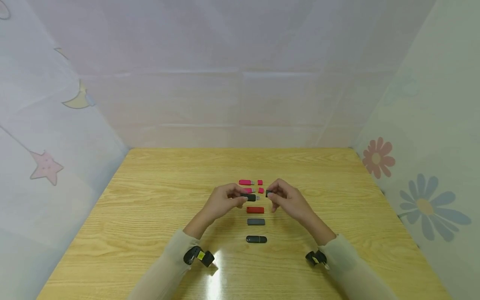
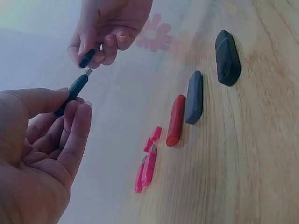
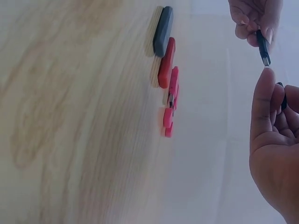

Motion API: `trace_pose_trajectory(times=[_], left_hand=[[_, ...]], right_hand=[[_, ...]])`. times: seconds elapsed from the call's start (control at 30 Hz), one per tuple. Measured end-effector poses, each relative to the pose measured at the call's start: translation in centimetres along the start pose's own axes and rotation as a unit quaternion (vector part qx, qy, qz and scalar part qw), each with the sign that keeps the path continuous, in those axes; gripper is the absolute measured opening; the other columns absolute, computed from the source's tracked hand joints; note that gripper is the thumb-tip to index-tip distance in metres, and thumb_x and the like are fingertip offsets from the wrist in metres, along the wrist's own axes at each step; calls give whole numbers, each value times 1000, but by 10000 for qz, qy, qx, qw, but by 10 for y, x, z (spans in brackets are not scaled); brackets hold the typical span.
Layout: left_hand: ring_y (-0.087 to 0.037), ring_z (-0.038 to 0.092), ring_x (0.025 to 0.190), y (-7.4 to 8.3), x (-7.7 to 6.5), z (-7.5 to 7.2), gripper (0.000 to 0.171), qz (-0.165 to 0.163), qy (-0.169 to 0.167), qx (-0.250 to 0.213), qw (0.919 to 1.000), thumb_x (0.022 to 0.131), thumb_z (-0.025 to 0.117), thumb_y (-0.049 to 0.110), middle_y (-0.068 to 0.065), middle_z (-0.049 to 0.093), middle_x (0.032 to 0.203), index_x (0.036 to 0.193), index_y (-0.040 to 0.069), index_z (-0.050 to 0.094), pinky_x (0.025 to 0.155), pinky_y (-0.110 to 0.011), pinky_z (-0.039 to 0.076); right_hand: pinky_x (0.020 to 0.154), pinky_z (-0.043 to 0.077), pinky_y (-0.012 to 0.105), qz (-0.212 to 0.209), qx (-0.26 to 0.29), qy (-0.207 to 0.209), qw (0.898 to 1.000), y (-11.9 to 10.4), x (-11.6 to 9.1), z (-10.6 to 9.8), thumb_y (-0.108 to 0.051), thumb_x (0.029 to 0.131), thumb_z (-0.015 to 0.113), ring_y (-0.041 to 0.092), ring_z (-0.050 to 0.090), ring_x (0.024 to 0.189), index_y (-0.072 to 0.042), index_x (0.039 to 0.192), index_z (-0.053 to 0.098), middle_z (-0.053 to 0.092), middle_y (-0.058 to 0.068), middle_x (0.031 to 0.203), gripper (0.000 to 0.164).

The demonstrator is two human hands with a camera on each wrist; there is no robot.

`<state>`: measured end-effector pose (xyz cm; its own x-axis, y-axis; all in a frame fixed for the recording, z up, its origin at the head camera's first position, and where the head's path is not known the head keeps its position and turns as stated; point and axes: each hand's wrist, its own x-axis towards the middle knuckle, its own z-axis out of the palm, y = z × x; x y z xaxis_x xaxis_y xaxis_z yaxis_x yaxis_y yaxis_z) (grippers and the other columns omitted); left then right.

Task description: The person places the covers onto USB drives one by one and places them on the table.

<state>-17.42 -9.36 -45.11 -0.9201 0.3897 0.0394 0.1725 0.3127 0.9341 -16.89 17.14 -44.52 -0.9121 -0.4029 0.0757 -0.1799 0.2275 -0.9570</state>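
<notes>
My left hand (image 1: 222, 201) pinches a black USB stick (image 2: 74, 93) between thumb and fingers, its metal plug bare and pointing right. A small black cap (image 2: 87, 58) is pinched by my right hand (image 1: 290, 201), a short gap away from the plug. Both hands are above the table, over a column of USB sticks. Two pink USB sticks (image 2: 148, 165) lie uncapped at the far end, partly overlapped by the left hand in the head view, with their pink caps (image 1: 260, 182) just to the right.
Nearer on the wooden table (image 1: 150, 233) lie a red USB stick (image 1: 255, 210), a grey one (image 1: 256, 222) and a black rounded one (image 1: 256, 239), all capped. Fabric walls (image 1: 240, 104) with printed flowers and stars enclose the table's back and sides.
</notes>
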Motion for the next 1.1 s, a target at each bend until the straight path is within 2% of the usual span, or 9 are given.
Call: trace_pose_trajectory(times=[0.1, 0.23, 0.4, 0.53, 0.63, 0.8, 0.93, 1.1], left_hand=[[-21, 69, 80, 4, -3, -1, 20, 9, -61, -132, 9999, 97, 71, 28, -14, 72, 94, 112, 16, 73, 74, -54, 56], [-19, 69, 80, 8, -9, -2, 18, 56, -76, -236, 9997, 97, 71, 26, -9, 71, 90, 111, 15, 73, 76, -57, 56], [-20, 68, 80, 15, -15, -3, 17, 99, -85, -338, 9993, 96, 72, 22, -5, 70, 88, 110, 13, 72, 75, -52, 58], [-22, 68, 80, 21, -19, -3, 17, 156, -70, -367, 9992, 96, 72, 21, -7, 70, 88, 110, 11, 72, 72, -39, 58], [-22, 68, 80, 23, -21, -3, 18, 175, -66, -382, 9991, 96, 72, 20, -8, 70, 89, 110, 10, 72, 71, -34, 57], [-21, 68, 81, 25, -23, -3, 19, 145, -85, -446, 9989, 96, 72, 20, -9, 70, 92, 111, 9, 71, 72, -34, 58], [-21, 68, 81, 26, -25, -3, 19, 129, -79, -505, 9986, 96, 72, 19, -8, 70, 91, 111, 8, 71, 73, -34, 59], [-22, 68, 80, 28, -28, -2, 18, 149, -110, -612, 9980, 96, 71, 17, -7, 68, 90, 111, 6, 71, 75, -35, 59]], right_hand=[[72, 58, 57, -35, 14, 2, 10000, -5, -4, 2, -20, 104, 59, 27, 64, 71, -1, 119, 58, 60, 13, 88, 25], [71, 59, 49, -163, -38, -34, 9999, -13, -11, 6, -21, 105, 57, 28, 65, 70, 1, 120, 58, 60, 14, 87, 26], [69, 60, 39, -261, -29, -62, 9996, -21, -18, 9, -20, 105, 57, 28, 65, 69, -3, 118, 59, 60, 14, 86, 21], [69, 60, 38, -341, 9, -95, 9994, -22, -20, 10, -17, 105, 56, 26, 65, 68, -2, 118, 59, 59, 23, 88, 20], [69, 60, 38, -386, -9, -94, 9992, -23, -22, 11, -15, 106, 56, 24, 65, 67, 0, 118, 58, 59, 24, 88, 20], [69, 60, 38, -359, -37, -20, 9993, -25, -25, 13, -15, 105, 56, 25, 65, 68, -2, 119, 58, 60, 14, 88, 18], [68, 60, 38, -339, 26, 20, 9994, -26, -28, 15, -15, 105, 57, 25, 65, 68, -2, 120, 57, 60, 14, 93, 19], [65, 60, 41, -516, 173, -40, 9985, -28, -30, 18, -12, 105, 57, 25, 64, 68, -1, 119, 57, 59, 15, 97, 18]])
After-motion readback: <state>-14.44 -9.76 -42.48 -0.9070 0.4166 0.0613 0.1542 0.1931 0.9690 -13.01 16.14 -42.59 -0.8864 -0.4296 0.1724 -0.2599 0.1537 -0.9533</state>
